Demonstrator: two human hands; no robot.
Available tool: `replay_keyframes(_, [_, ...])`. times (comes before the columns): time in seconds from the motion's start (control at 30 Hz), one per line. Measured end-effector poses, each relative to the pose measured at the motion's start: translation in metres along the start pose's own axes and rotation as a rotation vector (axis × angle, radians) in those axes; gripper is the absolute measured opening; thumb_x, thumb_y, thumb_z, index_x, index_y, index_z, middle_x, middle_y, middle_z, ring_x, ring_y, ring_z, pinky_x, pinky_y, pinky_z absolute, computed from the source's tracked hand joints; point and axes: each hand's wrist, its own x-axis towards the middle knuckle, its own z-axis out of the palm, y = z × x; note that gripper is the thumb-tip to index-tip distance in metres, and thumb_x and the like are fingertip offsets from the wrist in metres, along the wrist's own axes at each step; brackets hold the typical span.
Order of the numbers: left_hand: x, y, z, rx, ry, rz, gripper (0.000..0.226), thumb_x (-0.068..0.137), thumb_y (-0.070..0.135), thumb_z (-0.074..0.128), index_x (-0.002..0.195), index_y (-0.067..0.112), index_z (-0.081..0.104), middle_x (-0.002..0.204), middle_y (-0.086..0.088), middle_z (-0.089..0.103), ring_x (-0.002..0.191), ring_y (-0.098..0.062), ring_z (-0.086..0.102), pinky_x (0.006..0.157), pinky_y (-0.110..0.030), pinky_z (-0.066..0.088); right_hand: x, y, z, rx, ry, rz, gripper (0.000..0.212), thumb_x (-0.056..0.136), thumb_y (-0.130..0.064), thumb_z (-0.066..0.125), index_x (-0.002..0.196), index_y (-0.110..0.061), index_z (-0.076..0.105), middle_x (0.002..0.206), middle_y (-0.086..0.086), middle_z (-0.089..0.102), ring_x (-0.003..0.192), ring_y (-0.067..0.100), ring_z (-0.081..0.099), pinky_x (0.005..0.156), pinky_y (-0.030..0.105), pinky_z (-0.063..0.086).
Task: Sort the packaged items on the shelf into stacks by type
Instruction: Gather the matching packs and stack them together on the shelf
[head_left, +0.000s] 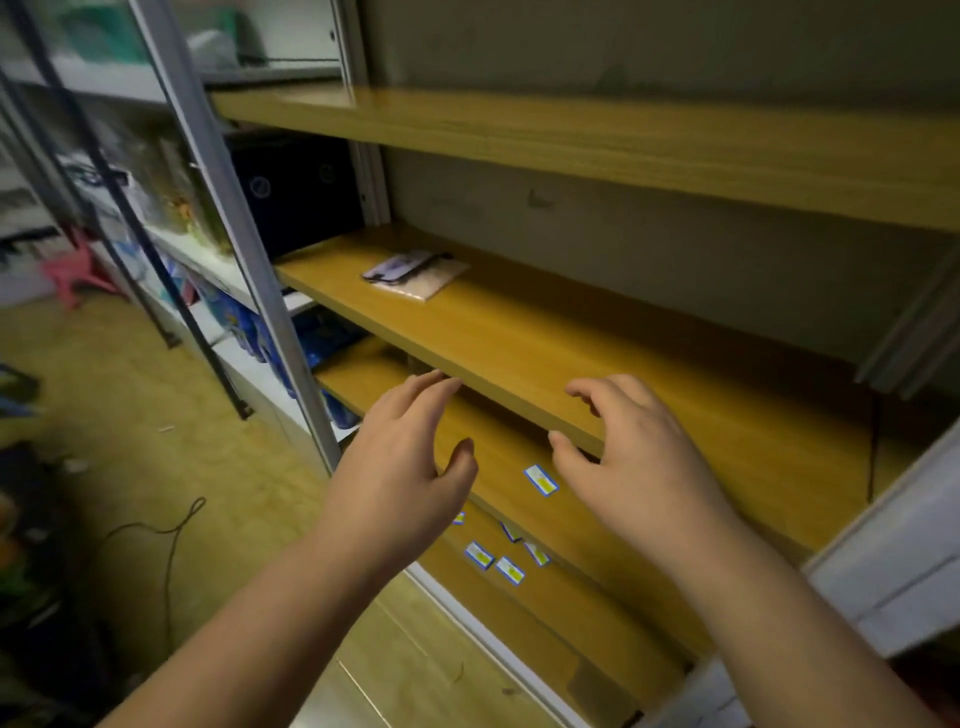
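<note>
Both hands are bare and carry nothing: the left hand (410, 467) hovers at centre frame with fingers loosely spread, just under the front lip of the middle yellow-brown wooden shelf board (545, 332), and the right hand (631, 460) is curled, palm down, at that same front edge; whether its fingertips touch the wood cannot be told. The task's items lie in two places. A flat clear-wrapped pale packet with a darker purplish packet lying on its left end (415, 273) sits on the middle shelf, upper centre of the frame, well apart from both hands. Several small white, blue-edged, yellow-marked rectangular packets are scattered on the lower wooden shelves: one (541, 479) just beside the right thumb, and a loose cluster (493, 561) lower centre, below the hands. No tidy stack by type is visible, so sorting is judged at an early stage, the step in hand being a reach toward the small packets. The next move calls for lowering a hand past the shelf lip, pinching the thin flat packets one at a time, and gathering like with like.
</note>
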Motion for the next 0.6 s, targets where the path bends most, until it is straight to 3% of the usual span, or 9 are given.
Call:
replay_keyframes(0.2, [0.067,-0.041,-0.009,0.043,-0.004,-0.051,0.064,0.09,0.043,0.056,0.15,0.032,0.036,0.154,0.013,0.038,0.141,-0.006,0.03,0.107,-0.025,0.028,0.095,-0.015,0.037,0.063,-0.033,-0.027,0.046,0.089,-0.039,0.061,0.133,-0.028,0.053,0.13,-0.006,0.051,0.12,0.016,0.049,0.097,0.035,0.047])
replay_keyframes(0.5, [0.138,-0.114,-0.002,0.027,-0.034,-0.12,0.065,0.089,0.05,0.05,0.15,0.035,0.034,0.154,0.011,0.039,0.142,-0.011,0.03,0.111,-0.036,0.032,0.172,-0.027,0.078,0.026,-0.104,-0.016,0.047,0.092,-0.041,0.059,0.137,-0.031,0.049,0.135,-0.008,0.048,0.122,0.013,0.046,0.097,0.032,0.046])
replay_keyframes(0.6, [0.17,-0.147,0.007,0.027,-0.06,-0.13,0.062,0.091,0.05,0.053,0.149,0.035,0.036,0.152,0.01,0.042,0.138,-0.015,0.039,0.108,-0.036,0.036,0.19,-0.029,0.094,0.004,-0.1,0.032,0.048,0.092,-0.042,0.06,0.137,-0.031,0.048,0.135,-0.008,0.048,0.121,0.012,0.047,0.096,0.033,0.048])
